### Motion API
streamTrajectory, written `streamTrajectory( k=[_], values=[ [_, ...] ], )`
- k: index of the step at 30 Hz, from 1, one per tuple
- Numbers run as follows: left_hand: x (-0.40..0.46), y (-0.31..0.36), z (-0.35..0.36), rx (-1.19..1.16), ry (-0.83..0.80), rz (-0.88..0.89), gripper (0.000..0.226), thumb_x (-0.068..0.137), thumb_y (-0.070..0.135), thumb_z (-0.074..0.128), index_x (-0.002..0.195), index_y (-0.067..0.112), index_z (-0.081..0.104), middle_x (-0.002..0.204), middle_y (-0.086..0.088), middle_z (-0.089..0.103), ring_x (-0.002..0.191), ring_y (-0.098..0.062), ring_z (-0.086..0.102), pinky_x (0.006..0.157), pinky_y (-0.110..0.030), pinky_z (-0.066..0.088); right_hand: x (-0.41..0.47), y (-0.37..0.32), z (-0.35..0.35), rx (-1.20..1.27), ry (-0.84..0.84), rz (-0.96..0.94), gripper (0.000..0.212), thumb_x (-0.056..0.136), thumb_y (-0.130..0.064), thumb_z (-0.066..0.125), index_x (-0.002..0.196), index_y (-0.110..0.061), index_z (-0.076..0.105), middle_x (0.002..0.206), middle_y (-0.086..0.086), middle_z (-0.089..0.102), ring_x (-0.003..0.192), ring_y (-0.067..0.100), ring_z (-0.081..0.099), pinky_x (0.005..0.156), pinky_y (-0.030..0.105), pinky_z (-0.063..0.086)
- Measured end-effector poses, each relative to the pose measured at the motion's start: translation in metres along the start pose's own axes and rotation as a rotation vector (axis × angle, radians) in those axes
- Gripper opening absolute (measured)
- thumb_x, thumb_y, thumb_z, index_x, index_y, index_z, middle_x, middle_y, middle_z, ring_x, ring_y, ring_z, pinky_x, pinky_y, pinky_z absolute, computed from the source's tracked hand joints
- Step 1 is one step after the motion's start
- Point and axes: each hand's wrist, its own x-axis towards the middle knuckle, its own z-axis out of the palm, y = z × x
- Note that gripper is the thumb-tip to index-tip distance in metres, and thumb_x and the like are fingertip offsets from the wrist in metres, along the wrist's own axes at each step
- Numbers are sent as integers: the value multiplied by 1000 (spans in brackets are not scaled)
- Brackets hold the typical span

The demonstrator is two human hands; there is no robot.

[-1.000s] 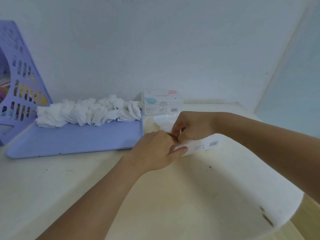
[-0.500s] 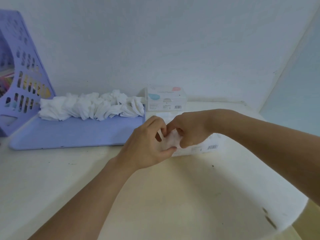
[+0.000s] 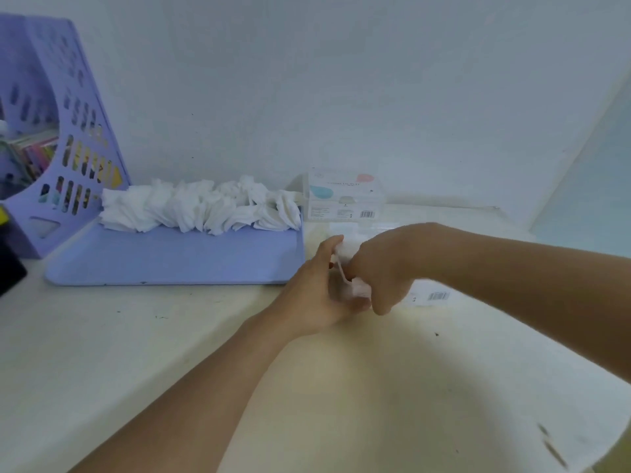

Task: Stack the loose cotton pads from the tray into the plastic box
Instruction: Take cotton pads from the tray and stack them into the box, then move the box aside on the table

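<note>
The left hand [image 3: 316, 295] and right hand [image 3: 382, 268] meet over the box [image 3: 428, 295], both pinching a small bunch of pads [image 3: 348, 249] between curled fingers. The bunch sits between the two hands, above the box's near end (the box itself is mostly hidden behind the right hand). Judged step: squaring the bunch before seating it in the box. The next move calls for lowering the bunch flat into the opening without splaying its edges. The remaining pads [image 3: 201, 208] lie in a loose row along the far edge of the tray [image 3: 170, 257], left of the hands. A second box [image 3: 345, 199] stands just beyond. The table [image 3: 136, 343] is cream, marked with specks; a file rack [image 3: 68, 138] stands at far left against a pale wall [image 3: 341, 80].
</note>
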Motion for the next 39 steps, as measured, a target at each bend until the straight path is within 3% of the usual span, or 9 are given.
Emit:
streamTrajectory(
  k=[3, 7, 11, 16, 22, 27, 33, 36, 39],
  values=[
    [4, -3, 2, 89, -75, 8, 112, 77, 38, 82, 161, 27, 8, 136, -1, 53, 112, -11, 50, 97, -27, 42, 3, -7, 11, -76, 101, 14, 49, 88, -36, 60, 134, -23, 50, 85, -7, 48, 78, 16, 53, 72, 31, 44],
    [7, -8, 2, 92, -86, 18, 128, 70, 56, 80, 158, 39, -12, 158, 6, 35, 136, -5, 40, 114, -31, 38, -14, 25, 17, 459, 274, -113, 43, 89, -36, 68, 129, -40, 56, 87, -16, 51, 87, 12, 53, 77, 28, 43],
    [9, -7, 4, -11, -52, -20, 142, 61, 59, 84, 152, 46, -24, 162, 16, 23, 145, -7, 33, 115, -35, 38, -14, 35, 52, 540, 712, -136, 71, 90, -62, 58, 152, -34, 38, 149, -8, 44, 139, 15, 38, 115, 34, 33],
    [10, -3, 10, 40, -45, -46, 135, 80, 35, 83, 152, 31, -31, 162, 18, 1, 137, 9, 12, 105, -11, 20, 3, 5, 83, 494, 453, -134, 106, 78, -92, 25, 158, -35, -15, 164, -18, -18, 149, 1, -23, 126, 40, -7],
    [5, 5, 13, -11, 66, 54, 128, 77, 40, 84, 159, 31, -14, 165, 23, -4, 148, 12, -4, 121, -17, 16, 8, 24, 64, 594, 638, -36, 91, 85, -84, 17, 160, -35, 3, 166, -15, -11, 152, 5, -16, 126, 43, -6],
    [3, 18, 10, 220, 32, 162, 79, 93, 49, 32, 161, 26, -2, 166, 21, -13, 148, 11, -13, 126, -23, -1, 31, 21, 63, 732, 452, 6, 87, 83, -86, 3, 158, -41, -8, 167, -14, -11, 154, 12, -15, 123, 51, -11],
    [8, 25, 9, 507, -2, 102, 56, 110, 36, 22, 162, 24, 8, 169, 14, -1, 151, 4, -2, 121, -19, 4, 16, 45, 70, 1250, 584, -41, 88, 85, -84, 28, 158, -35, 25, 167, -15, 11, 154, 5, 7, 127, 44, 4],
    [11, 31, 3, 555, -106, 39, 54, 110, 32, 23, 162, 20, 9, 169, 10, -4, 152, 1, -4, 114, -14, -1, 13, 70, 95, 868, 665, 331, 101, 84, -84, 17, 161, -20, 8, 169, -4, -1, 155, 12, -4, 126, 44, 1],
    [20, 42, -1, 558, -179, -41, 58, 110, 40, 21, 161, 18, 6, 170, 5, -3, 154, -6, -3, 120, -21, -4, 17, 67, 107, 994, 439, 292, 116, 75, -91, 18, 161, -17, -6, 168, -2, -14, 155, 14, -4, 123, 42, 7]
  ],
)
